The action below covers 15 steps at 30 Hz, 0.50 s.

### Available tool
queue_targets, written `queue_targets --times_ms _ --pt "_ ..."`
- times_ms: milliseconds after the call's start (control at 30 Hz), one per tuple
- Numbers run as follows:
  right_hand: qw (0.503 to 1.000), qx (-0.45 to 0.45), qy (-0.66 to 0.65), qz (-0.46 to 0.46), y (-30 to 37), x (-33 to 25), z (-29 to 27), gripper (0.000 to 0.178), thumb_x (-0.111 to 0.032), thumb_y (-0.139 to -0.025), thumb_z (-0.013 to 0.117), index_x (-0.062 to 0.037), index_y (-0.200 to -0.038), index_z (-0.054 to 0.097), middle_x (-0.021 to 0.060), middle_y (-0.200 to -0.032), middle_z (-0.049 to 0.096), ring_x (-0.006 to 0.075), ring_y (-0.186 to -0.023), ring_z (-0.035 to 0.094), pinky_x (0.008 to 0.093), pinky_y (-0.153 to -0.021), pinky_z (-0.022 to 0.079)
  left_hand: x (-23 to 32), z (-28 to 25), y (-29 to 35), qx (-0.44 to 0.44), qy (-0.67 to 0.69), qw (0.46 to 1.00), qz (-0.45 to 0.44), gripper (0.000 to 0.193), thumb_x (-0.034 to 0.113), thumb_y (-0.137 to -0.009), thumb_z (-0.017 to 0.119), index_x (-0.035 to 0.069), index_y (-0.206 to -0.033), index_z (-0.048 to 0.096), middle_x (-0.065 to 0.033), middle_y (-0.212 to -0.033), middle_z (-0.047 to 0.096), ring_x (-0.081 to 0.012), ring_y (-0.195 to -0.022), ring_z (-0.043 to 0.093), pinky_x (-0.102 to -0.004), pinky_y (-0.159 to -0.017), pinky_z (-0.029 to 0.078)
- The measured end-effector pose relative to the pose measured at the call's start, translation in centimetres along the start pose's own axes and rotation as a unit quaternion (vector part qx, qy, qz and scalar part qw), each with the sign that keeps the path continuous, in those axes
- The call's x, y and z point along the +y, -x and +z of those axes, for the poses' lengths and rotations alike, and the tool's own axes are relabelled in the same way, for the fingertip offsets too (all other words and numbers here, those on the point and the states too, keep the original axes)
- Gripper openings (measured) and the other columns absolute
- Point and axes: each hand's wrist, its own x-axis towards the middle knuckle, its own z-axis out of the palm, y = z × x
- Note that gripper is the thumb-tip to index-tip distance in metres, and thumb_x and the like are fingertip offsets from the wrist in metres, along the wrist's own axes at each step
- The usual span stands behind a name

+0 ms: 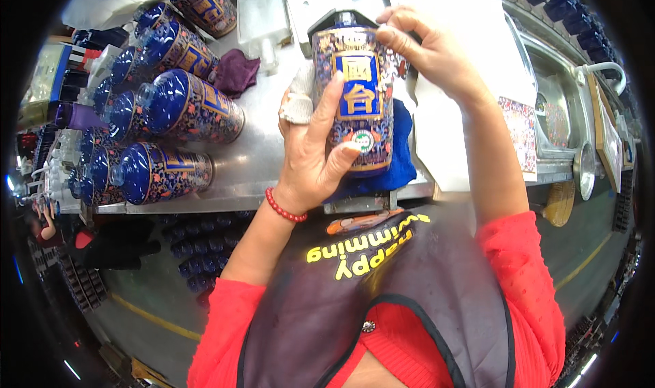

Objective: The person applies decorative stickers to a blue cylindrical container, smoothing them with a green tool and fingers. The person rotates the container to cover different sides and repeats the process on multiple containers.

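The left hand (pixel 308 146) half-curls round the patterned blue bottle (pixel 364 105), presumably for steadiness; the right hand (pixel 428 47) bends loosely at its shoulder, hold unclear.

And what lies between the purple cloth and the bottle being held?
In the head view: bare metal tabletop beside the purple cloth, then the left hand, its white-wrapped fingers at the bottle's side.
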Motion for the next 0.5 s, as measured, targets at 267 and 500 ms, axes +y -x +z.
queue_targets --times_ms 267,500 --pt "0.998 -0.037 -0.05 0.028 0.1 -1.4 -0.5 0.043 -0.042 -0.11 0.05 -0.0053 -0.124 0.066 0.0025 -0.119 0.06 0.01 -0.101 0.058 0.026 -0.088 0.046 -0.1 -1.1 -1.5 0.009 -0.017 1.0 0.008 0.081 0.059 -0.102 0.051 -0.001 -0.156 0.041 -0.0276 -0.156 0.039 -0.0434 -0.146 0.032 -0.0531 -0.121 0.018" --pt "0.992 -0.034 -0.124 -0.018 0.6 -1.1 -0.7 0.019 -0.022 -0.098 0.073 -0.0059 -0.091 0.064 0.0052 -0.122 0.058 0.0116 -0.107 0.055 0.0281 -0.091 0.047 -0.5 -1.1 -2.9 -0.012 -0.075 0.997 -0.011 0.086 0.062 -0.102 0.048 -0.003 -0.157 0.036 -0.0282 -0.155 0.039 -0.0438 -0.144 0.033 -0.052 -0.121 0.02"
